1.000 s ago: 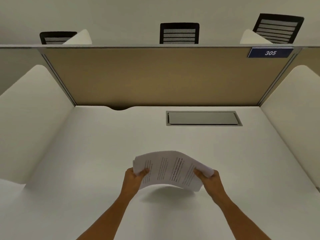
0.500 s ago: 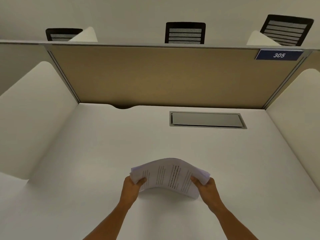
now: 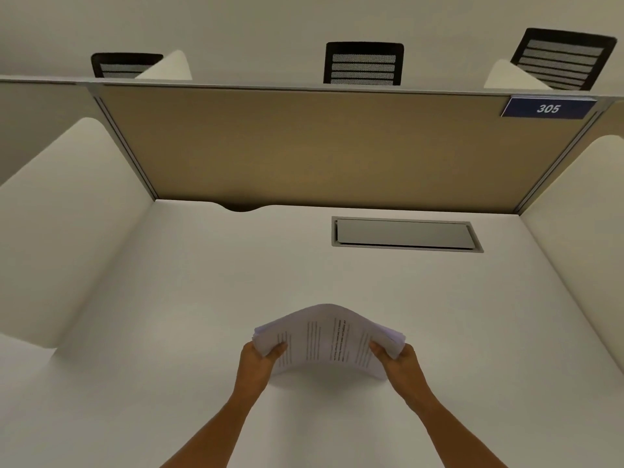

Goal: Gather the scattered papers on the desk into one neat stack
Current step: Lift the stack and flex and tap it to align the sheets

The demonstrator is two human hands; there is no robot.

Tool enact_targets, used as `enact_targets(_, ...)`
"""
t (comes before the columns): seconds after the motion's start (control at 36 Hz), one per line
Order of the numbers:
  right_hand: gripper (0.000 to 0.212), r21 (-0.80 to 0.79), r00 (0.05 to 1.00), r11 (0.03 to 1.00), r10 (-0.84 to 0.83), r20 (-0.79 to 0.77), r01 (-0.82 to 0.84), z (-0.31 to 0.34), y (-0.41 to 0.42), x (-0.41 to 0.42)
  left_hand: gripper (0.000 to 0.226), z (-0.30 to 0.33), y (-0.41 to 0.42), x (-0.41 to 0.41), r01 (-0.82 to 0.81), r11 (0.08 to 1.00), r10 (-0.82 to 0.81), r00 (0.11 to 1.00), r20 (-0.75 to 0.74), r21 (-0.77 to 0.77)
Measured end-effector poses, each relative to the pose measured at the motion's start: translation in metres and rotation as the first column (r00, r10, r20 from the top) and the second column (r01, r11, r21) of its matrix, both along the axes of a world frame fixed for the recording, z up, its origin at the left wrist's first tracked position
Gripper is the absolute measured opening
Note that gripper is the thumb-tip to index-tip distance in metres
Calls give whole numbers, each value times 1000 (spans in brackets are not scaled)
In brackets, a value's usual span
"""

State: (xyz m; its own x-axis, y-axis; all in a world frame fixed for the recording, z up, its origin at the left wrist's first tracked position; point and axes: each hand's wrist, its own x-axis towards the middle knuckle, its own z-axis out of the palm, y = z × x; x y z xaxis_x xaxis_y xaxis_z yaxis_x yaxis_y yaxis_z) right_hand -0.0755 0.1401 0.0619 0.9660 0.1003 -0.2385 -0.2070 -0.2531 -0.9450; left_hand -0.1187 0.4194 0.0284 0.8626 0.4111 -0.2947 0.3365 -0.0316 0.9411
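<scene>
Step in hand: squaring the gathered sheets. The bundle of white printed paper sheets point(image 3: 329, 339) is held up off the plain white surface point(image 3: 209, 298), near the middle of its near edge, with a soft shadow under it. No loose sheets show elsewhere on the surface, so I judge the gathering itself done and only the tidying left.

Left hand point(image 3: 258, 363): grip closed on the left short end of the bundle, thumb on top, fingers underneath. Right hand point(image 3: 401, 364): grip closed on the right short end the same way. Both hands press inward a little; the bundle bows upward in the middle like an arch.

Edges: the sheet ends fan out slightly at both ends, more plainly at the right, so the bundle is not yet neat. The lower long edge hangs close above the surface; whether it touches I cannot tell.

Next move, as I judge it: loosen both grips just enough for sheets to slide, stand the bundle on one long edge, tap it on the surface, then turn and tap a short edge. Then lay it flat.

Beyond: a grey recessed cable hatch point(image 3: 405, 234) near the far edge, right of centre; a tan partition panel point(image 3: 320, 146) behind it.
</scene>
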Motion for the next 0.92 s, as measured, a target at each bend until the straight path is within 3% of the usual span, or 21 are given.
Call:
enact_targets(0.14,24,35,998,997,-64,-17,64,2,-1,3,26,3,-3,9,-72,997,72,996,58,-6)
enact_targets(0.31,24,19,993,996,-86,-83,88,-9,-5,-1,29,-6,-2,5,-3,1000,3,1000,-14,-1)
enact_targets(0.61,32,8,994,996,-87,-64,88,-10,-12,1,32,-4,-3,2,-20,1000,21,999,27,-16)
enact_targets(0.78,39,15,998,999,-35,-45,35,-16,-13,-5,39,-14,-2,-3,94,995,-94,995,-30,18)
enact_targets(0.92,24,2,993,996,-84,-79,85,-24,-16,-6,40,-11,-2,-3,88,996,-88,996,-17,20)
